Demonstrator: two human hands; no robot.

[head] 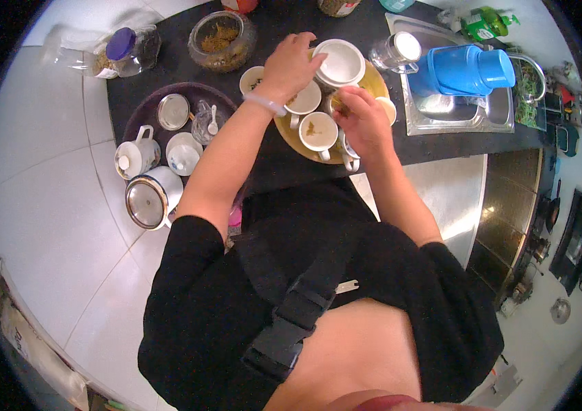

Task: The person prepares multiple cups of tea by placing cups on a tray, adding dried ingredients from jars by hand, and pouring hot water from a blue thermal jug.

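Observation:
My left hand (291, 67) reaches over the far side of a round yellow tray (373, 82), fingers apart, its thumb over the rim of stacked white bowls (341, 61). Whether it touches them I cannot tell. Under that wrist, a white cup (305, 98) is partly hidden. To its left a white cup (251, 78) holds dark bits. My right hand (367, 120) bunches its fingertips around brownish-yellow dried matter (341, 105), over a mostly hidden vessel. Nearer me, a white mug (318, 131) has dried flakes inside. A patterned mug (348, 146) and a cream cup (387, 109) sit beside my right hand.
A clear tub (222, 41) of dried herb stands behind. Left, a dark round tray (139, 110) carries a white pitcher (137, 154), an enamel mug (152, 198) and cups. Right are a glass jar (396, 51) and a sink (414, 123) with a blue flask (455, 69).

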